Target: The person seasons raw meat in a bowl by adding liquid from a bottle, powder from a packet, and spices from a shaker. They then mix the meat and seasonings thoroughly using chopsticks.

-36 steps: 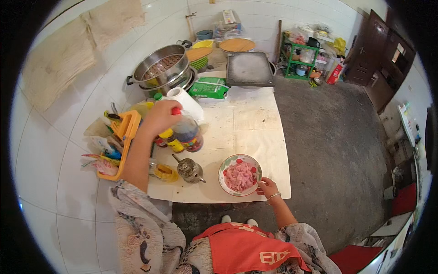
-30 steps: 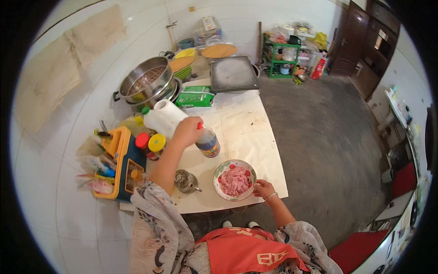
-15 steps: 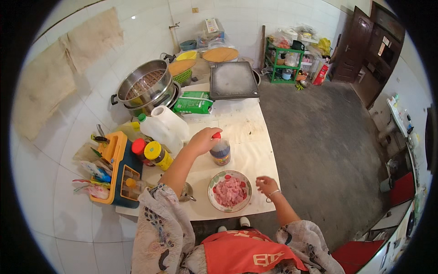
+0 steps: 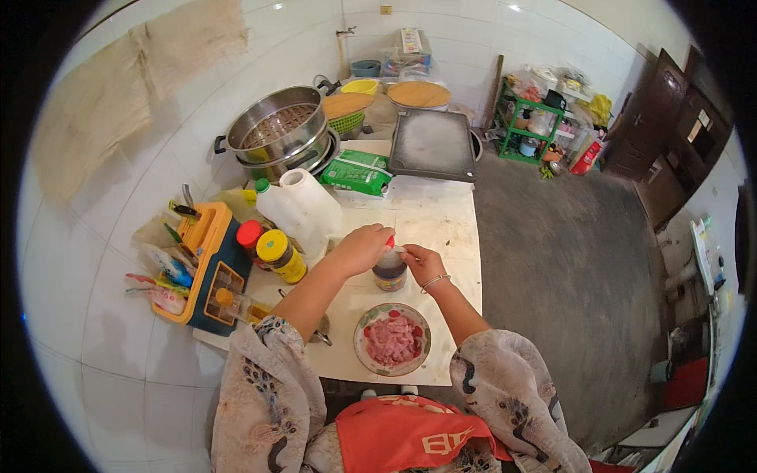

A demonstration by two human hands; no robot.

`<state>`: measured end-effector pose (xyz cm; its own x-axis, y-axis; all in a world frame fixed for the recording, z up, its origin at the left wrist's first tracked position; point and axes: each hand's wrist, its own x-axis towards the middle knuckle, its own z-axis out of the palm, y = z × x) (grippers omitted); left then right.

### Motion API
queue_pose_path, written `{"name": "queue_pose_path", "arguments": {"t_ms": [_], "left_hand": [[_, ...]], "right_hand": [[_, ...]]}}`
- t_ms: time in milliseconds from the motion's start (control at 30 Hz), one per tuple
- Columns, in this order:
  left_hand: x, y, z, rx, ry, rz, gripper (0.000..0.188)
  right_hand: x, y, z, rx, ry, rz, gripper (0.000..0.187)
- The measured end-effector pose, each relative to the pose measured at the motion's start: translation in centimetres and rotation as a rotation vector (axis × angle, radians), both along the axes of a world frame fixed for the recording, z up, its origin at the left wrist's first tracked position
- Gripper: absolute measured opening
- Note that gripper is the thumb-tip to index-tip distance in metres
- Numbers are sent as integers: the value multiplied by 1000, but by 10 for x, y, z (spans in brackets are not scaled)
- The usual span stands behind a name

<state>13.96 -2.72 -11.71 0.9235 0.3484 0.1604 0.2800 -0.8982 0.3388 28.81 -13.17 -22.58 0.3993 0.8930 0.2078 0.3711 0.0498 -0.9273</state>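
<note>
Two-handed at the bottle

Grasps red cap with left hand; brings right hand over from the bowl to the neck, exact hold unclear. Holds bottle upright at the table, just far of the bowl. Works two-handed now, leaving bowl and pink meat unsteadied.

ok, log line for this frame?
left hand: at red cap of plastic bottle | right hand: at bottle just below cap | patterned bowl: holds raw meat
</note>
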Motion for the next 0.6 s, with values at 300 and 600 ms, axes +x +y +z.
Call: {"name": "queue_pose_path", "arguments": {"t_ms": [300,600], "left_hand": [[2,-18,11,80,-5,296,33],[7,-12,-1,40,16,534,31]], "right_hand": [[-2,7,-17,9,-23,35,20],[-6,12,-20,38,59,0,20]]}}
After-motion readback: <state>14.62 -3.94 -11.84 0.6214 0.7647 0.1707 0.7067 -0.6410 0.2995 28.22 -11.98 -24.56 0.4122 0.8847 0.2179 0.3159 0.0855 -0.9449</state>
